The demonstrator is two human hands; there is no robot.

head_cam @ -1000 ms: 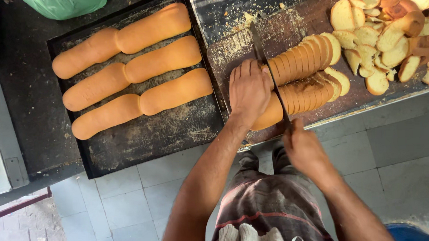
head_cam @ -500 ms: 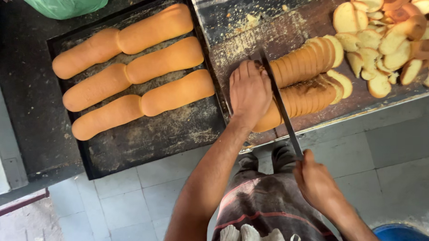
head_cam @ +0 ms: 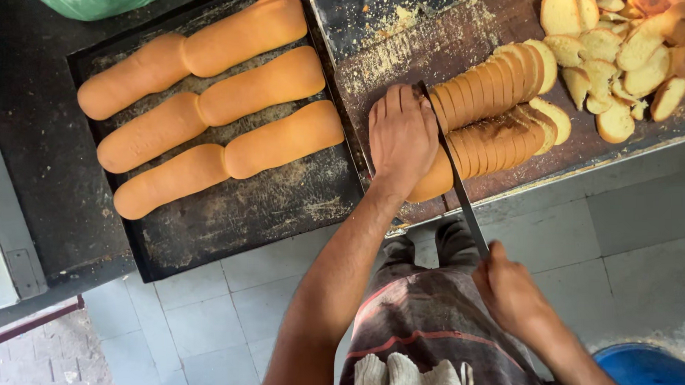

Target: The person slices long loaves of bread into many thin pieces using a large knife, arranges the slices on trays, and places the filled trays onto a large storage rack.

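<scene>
1. The left hand (head_cam: 401, 137) lies flat, fingers together, pressing down on the uncut ends of two bread loaves (head_cam: 433, 178).
2. The right hand (head_cam: 509, 289) is closed around the handle of a long knife (head_cam: 451, 162); its blade runs just right of the left hand's fingers, against the cut slices (head_cam: 499, 107).
3. Farther right of the hands, loose slices (head_cam: 618, 46) pile toward the tabletop (head_cam: 428, 38) edge.
4. Left of the left hand, a dark tray (head_cam: 229, 212) holds six whole loaves (head_cam: 203, 106).
5. A green bag (head_cam: 97, 4) sits beyond the tray.
6. Below the hands, the tiled floor (head_cam: 210, 318) lies open.
</scene>
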